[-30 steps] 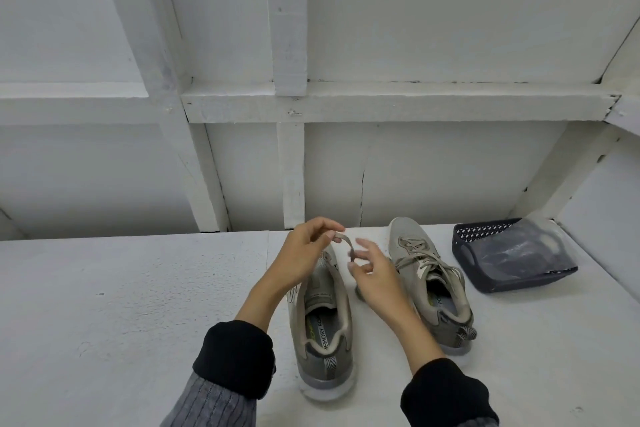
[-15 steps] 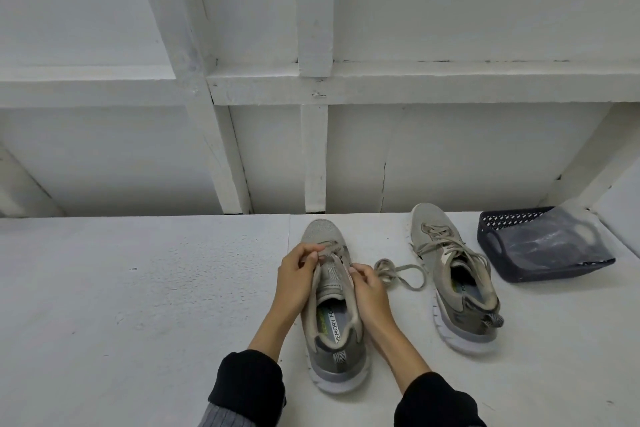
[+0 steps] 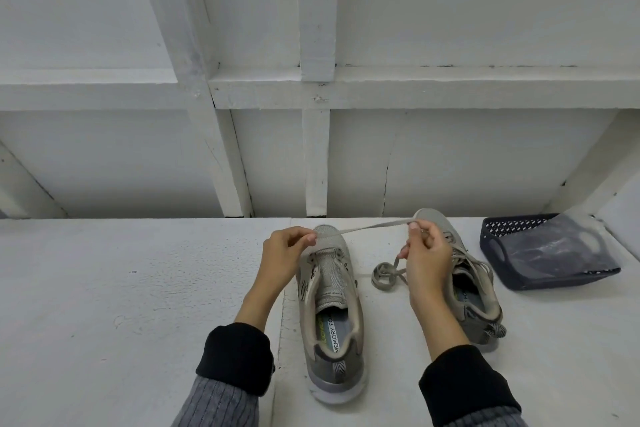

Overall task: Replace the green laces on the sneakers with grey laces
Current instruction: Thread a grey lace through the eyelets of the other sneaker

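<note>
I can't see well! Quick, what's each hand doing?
Left hand: pinching the lace.
Right hand: gripping the same lace.

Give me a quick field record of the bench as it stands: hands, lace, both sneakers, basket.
left hand: pinches one end of the lace, above the near sneaker's toe
right hand: grips the lace further along
lace: stretched taut between the hands; the rest lies coiled on the bench beside the near sneaker
near sneaker: between the forearms, eyelets look unlaced
far sneaker: to the right, laced, partly behind the right hand
basket: dark, far right, holding a clear plastic bag
bench: white
</note>
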### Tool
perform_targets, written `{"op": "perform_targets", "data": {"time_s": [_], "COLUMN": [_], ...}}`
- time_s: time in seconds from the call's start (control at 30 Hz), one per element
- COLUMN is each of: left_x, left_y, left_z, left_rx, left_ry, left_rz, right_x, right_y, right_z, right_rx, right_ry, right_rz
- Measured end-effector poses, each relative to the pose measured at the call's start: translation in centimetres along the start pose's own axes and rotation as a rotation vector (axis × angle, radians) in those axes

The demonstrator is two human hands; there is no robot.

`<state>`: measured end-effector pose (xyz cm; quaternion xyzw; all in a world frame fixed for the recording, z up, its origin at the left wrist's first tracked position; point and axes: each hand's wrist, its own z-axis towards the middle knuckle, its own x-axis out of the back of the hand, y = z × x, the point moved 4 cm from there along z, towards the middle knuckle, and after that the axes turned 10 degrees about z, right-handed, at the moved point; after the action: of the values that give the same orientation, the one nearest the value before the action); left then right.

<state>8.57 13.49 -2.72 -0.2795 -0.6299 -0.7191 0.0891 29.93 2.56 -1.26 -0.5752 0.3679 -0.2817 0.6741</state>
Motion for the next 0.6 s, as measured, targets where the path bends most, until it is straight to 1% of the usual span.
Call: {"op": "perform_targets", "data": {"time_s": [0.07,0.17,0.2,0.23,0.3,0.37,0.4,0.47,0.53,0.6], "left_x": [0.3,0.2,0.1,-0.1,-0.5,-1.0,-1.3,-1.7,-2.0,-2.2], "left_y": [-0.5,-0.6,-0.5,-0.3,0.1,0.7,1.0,1.2,0.9,0.2], "left_z": [0.2,0.0,-0.1,-0.2,-0.2,0.0,0.0,0.3,0.6,0.9], "left_rx": [0.016,0.023,0.018,0.008,-0.018,-0.041,-0.053,-0.063,-0.044,-0.016], "left_ry": [-0.016,-0.040,-0.042,-0.037,-0.016,-0.011,-0.021,-0.042,-0.056,-0.048], "left_rz": [0.006,0.002,-0.008,-0.012,-0.013,-0.034,-0.057,-0.096,-0.116,-0.105], "right_x": [0.8,1.1,0.8,0.2,-1.6,-3.6,-4.4,-5.4,-5.7,-5.2], "right_y": [1.3,3.1,3.6,3.8,3.7,3.4,3.3,3.4,3.8,4.4], "right_z": [0.2,-0.1,-0.4,-0.8,-1.5,-2.0,-2.2,-2.0,-1.6,-0.9], "right_rx": [-0.039,-0.083,-0.065,-0.039,-0.010,-0.077,-0.118,-0.166,-0.167,-0.162], "right_ry": [0.013,-0.107,-0.152,-0.202,-0.338,-0.493,-0.559,-0.669,-0.712,-0.664], "right_rz": [-0.078,-0.403,-0.489,-0.513,-0.406,-0.229,-0.179,-0.163,-0.184,-0.197]}}
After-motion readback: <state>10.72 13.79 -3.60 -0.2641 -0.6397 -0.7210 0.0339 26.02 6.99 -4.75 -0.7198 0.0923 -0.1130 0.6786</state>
